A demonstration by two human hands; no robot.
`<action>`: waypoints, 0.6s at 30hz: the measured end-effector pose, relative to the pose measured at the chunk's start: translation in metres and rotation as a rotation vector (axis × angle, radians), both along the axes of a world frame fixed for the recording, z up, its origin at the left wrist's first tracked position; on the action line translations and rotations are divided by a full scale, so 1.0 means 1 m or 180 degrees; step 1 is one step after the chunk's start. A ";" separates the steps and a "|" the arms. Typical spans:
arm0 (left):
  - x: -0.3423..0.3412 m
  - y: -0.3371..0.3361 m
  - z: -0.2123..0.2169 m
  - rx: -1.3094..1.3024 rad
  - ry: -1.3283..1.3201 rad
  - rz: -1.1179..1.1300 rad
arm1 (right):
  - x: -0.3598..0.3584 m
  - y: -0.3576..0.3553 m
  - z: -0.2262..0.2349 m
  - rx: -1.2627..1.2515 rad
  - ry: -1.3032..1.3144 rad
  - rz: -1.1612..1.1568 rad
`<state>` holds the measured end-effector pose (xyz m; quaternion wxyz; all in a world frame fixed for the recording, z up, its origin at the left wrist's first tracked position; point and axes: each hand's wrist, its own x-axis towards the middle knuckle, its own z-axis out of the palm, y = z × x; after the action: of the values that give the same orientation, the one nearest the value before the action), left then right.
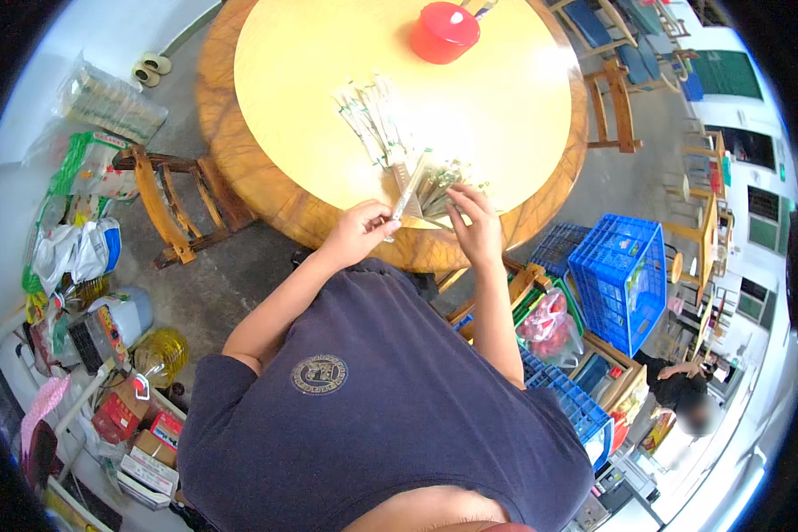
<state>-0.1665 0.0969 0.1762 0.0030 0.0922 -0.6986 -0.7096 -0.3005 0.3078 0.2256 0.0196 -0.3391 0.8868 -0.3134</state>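
Observation:
My left hand (360, 236) pinches one end of a slim white packet (405, 199) at the near edge of a round table (284, 124). My right hand (477, 226) hovers at a cluster of thin brownish sticks or packets (436, 188), its fingers apart; whether a fingertip touches them I cannot tell. Beyond the held packet, a loose fan of long, narrow white packets with green marks (368, 120) lies on the yellow tabletop. What is inside the packets does not show.
Farther back on the table stands a red round container (443, 34). Wooden chairs flank it, one at left (182, 199). Blue crates (618, 279) and a bag of red items (550, 324) are at my right. Bags and oil bottles (161, 355) crowd the left wall. Another person (678, 386) is at far right.

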 end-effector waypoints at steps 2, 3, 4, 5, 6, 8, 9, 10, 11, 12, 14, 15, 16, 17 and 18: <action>-0.001 0.002 -0.004 -0.0005 -0.0022 0.0041 | 0.001 -0.003 0.017 -0.0158 -0.0198 -0.0215; -0.003 0.004 0.000 -0.0148 -0.0018 -0.0055 | 0.002 -0.002 0.027 -0.0364 -0.0207 -0.0258; -0.005 0.006 0.004 -0.0285 -0.0013 -0.0155 | 0.005 -0.003 0.040 -0.0565 -0.0215 -0.0304; -0.008 0.007 0.002 -0.0294 -0.0068 -0.0351 | 0.006 0.000 0.041 -0.0566 -0.0222 -0.0290; -0.010 0.010 0.003 -0.0294 -0.0075 -0.0331 | 0.007 0.005 0.041 -0.0779 -0.0498 -0.0098; -0.019 0.016 0.011 -0.0776 0.0483 -0.0662 | 0.011 0.009 0.043 -0.0982 -0.0771 0.0111; -0.023 0.018 0.010 -0.0664 0.0505 -0.0918 | 0.015 0.009 0.044 -0.0941 -0.0932 -0.0018; -0.026 0.019 0.013 -0.0669 0.0497 -0.0879 | 0.017 0.008 0.044 -0.0899 -0.1096 -0.0135; -0.029 0.018 0.017 -0.0669 0.0574 -0.0912 | 0.017 0.007 0.045 -0.1206 -0.0960 -0.0133; -0.031 0.016 0.020 -0.0672 0.0649 -0.0943 | 0.019 0.007 0.049 -0.1490 -0.1028 -0.0241; -0.035 0.008 0.017 -0.0560 0.0401 -0.0936 | 0.015 0.009 0.057 -0.2211 -0.0775 -0.0450; -0.035 0.003 0.008 -0.0522 0.0276 -0.0626 | 0.010 0.010 0.058 -0.2346 -0.0640 -0.0485; -0.037 -0.001 -0.005 -0.0474 0.0158 -0.0342 | 0.007 0.012 0.059 -0.2474 -0.0490 -0.0545; -0.037 -0.008 -0.027 -0.0152 -0.0103 -0.0173 | 0.004 0.006 0.061 -0.2532 -0.0520 -0.0648; -0.035 -0.015 -0.049 -0.0155 -0.0109 -0.0153 | 0.000 0.003 0.059 -0.2533 -0.0533 -0.0632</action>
<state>-0.2014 0.0815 0.1268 -0.0238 0.0874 -0.7175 -0.6906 -0.3002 0.3108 0.2843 -0.0712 -0.2065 0.7203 -0.6584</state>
